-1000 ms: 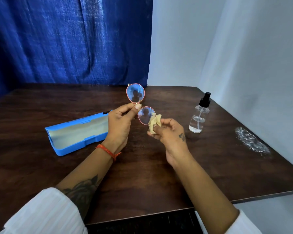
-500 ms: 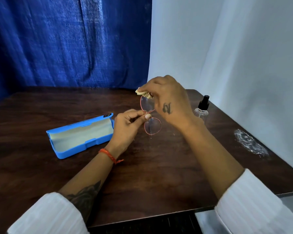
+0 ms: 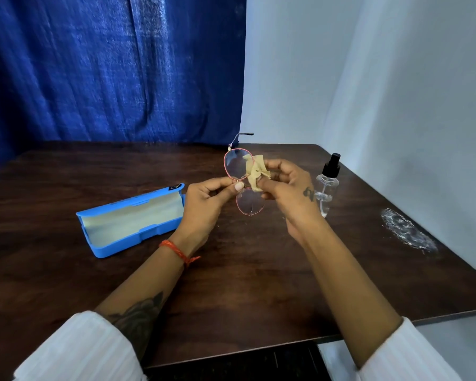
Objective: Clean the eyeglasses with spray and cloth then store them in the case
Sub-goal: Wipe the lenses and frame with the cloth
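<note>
The eyeglasses (image 3: pixel 243 182) were held up above the table (image 3: pixel 245 284) in the middle of the frame, one lens above the other. The left hand (image 3: pixel 204 207) pinched the thin bridge between the lenses, likely to keep fingers off the glass. The right hand (image 3: pixel 289 188) pinched a small tan cloth (image 3: pixel 254 171) against the upper lens to wipe it. The blue case (image 3: pixel 129 218) lay open at the left, ready. The spray bottle (image 3: pixel 327 185) stood at the right, partly hidden behind the right hand. The far arm of the eyeglasses looked blurry.
</note>
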